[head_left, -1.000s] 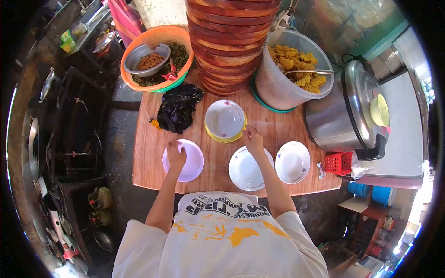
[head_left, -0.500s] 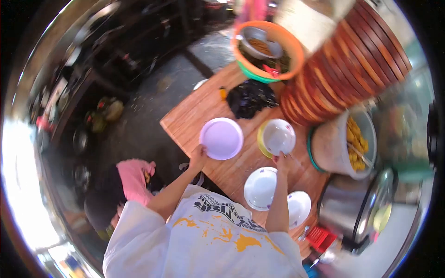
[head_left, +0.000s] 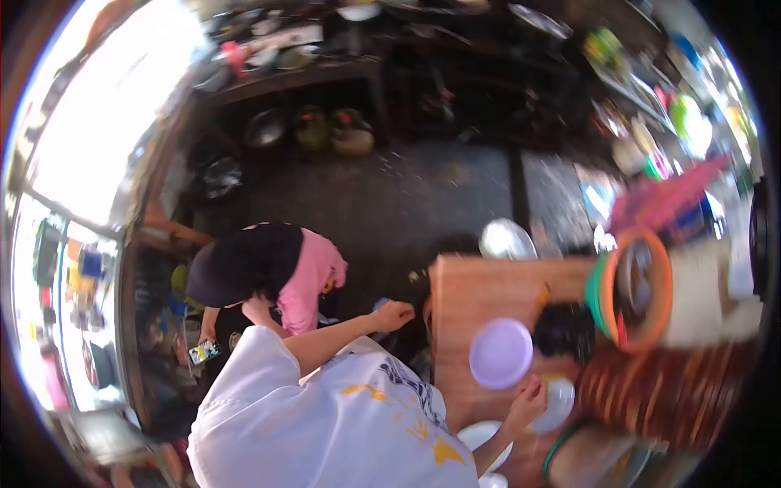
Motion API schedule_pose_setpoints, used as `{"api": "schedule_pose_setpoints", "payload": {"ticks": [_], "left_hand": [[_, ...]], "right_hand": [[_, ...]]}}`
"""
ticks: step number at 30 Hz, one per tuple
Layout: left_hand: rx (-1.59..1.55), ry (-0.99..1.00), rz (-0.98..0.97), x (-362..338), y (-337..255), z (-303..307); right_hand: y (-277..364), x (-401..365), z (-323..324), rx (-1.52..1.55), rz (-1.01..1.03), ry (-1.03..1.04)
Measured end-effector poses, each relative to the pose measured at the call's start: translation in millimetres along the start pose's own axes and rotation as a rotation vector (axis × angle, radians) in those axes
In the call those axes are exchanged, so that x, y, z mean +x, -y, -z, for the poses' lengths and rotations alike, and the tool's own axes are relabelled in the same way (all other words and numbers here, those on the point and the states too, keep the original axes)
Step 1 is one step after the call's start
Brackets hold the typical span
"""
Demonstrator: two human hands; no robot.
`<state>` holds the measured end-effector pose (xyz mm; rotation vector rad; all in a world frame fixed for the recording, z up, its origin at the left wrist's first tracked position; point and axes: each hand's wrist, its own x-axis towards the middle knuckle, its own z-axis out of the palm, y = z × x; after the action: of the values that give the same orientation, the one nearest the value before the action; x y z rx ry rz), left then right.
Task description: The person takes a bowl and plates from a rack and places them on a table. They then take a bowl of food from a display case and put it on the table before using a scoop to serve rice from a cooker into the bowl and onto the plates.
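Note:
Off the table's left edge, my left hand (head_left: 394, 315) hangs over the floor, its fingers curled in with nothing seen in them. My right hand (head_left: 530, 398) is over the wooden table beside a white bowl (head_left: 556, 408). Its fingers are bent together and overlap the bowl's rim; whether they pinch it or anything else I cannot make out. A lilac plate (head_left: 501, 353) lies flat on the table just above that hand. Under my right forearm, a white plate (head_left: 486, 443) is partly covered.
The wooden table (head_left: 464, 301) carries a black plastic bag (head_left: 565, 330), stacked orange and green basins (head_left: 657, 285) and a stack of brown wooden-looking pieces (head_left: 659, 394). A person in a pink top (head_left: 313, 281) is low at my left. A metal bowl (head_left: 506, 240) is beyond the table.
My view has swung left, bringing the other person fully into sight. My left hand has let go of the lilac plate, which stays on the table. My right hand remains by the white bowl.

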<state>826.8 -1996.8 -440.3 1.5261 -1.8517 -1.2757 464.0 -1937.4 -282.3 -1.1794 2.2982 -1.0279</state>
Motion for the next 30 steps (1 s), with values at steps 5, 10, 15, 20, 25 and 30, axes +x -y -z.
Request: {"api": "schedule_pose_setpoints", "payload": {"ticks": [5,10,15,20,25,30], "left_hand": [[0.170,-0.119,0.387,-11.0,73.6,99.0],[0.055,-0.289,0.488,-21.0,82.2,177.9],[-0.109,-0.411,0.521,-26.7,84.3,205.9],[-0.331,-0.438,0.536,-25.0,76.8,220.3],[-0.478,-0.522,0.502,1.6,74.9,256.6],[-0.608,-0.774,0.547,52.5,104.9,328.2]], "right_hand": [[57.0,40.0,-167.0,0.130,0.226,0.483],[88.3,77.1,-296.4,-0.025,0.489,0.527],[92.8,102.1,-333.4,-0.402,0.657,0.410],[101.7,127.6,-359.1,-0.646,0.627,0.620],[152.5,157.9,-438.5,-0.686,0.729,0.755],[237.2,190.6,-541.6,-0.754,0.865,0.895]]}}
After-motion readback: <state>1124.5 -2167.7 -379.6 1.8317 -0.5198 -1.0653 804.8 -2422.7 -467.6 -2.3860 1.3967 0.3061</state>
